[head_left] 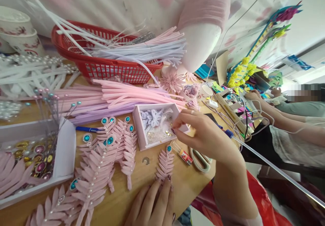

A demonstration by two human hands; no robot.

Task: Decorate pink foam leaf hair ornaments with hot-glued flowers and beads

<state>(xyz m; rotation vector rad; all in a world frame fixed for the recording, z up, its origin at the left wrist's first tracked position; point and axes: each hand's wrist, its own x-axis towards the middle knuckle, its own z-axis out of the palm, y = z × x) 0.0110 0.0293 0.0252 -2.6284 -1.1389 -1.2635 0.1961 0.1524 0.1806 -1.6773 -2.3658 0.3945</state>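
Note:
A small pink feather ornament [165,165] made of fuzzy stems, with a teal gem at its top, lies on the table. My left hand [153,204] has its fingertips pressed together on the lower end of it. Above the right edge of a white box [139,131], my right hand [205,138] has thumb and forefinger pinched; whatever is between them is too small to make out. The box holds white flower shapes [153,117] and small pearl and gold beads [162,134]. Larger pink feathers [95,178] with pearls and teal gems lie to the left.
A lighter [186,158], scissors [200,161] and a clear glue stick [279,171] are near my right arm. Behind are pink fuzzy stems [137,95] and a red basket [101,70]. Another box [66,151] stands left. A co-worker's arm [276,117] is at right.

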